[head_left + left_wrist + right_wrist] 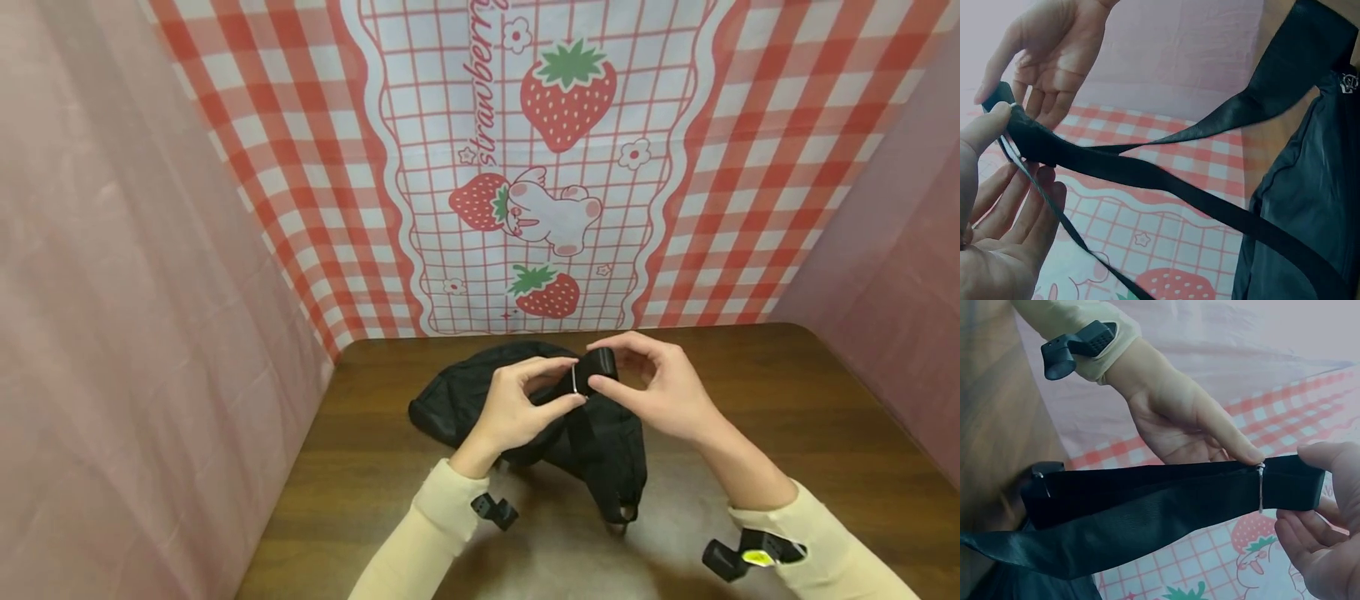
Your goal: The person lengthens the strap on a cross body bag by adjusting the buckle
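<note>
A black bag [472, 392] lies on the table, its wide black strap [1147, 506] lifted above it. My left hand [521, 404] pinches a thin silver slide buckle [1260, 487] on the strap between thumb and fingers. Just to its right, my right hand [663, 387] holds the folded loop of strap that sticks out past the buckle, thumb on one edge and fingers on the other. In the left wrist view the strap [1122, 172] runs from both hands down to the bag [1310, 200], where a zipper pull [1349, 82] shows.
The brown wooden table [750, 400] carries the bag. Behind it hangs a red-and-white checked cloth [750, 208] with strawberry prints. Pink curtains [150, 292] close off the sides. Small black cameras [495, 510] sit on both wrists.
</note>
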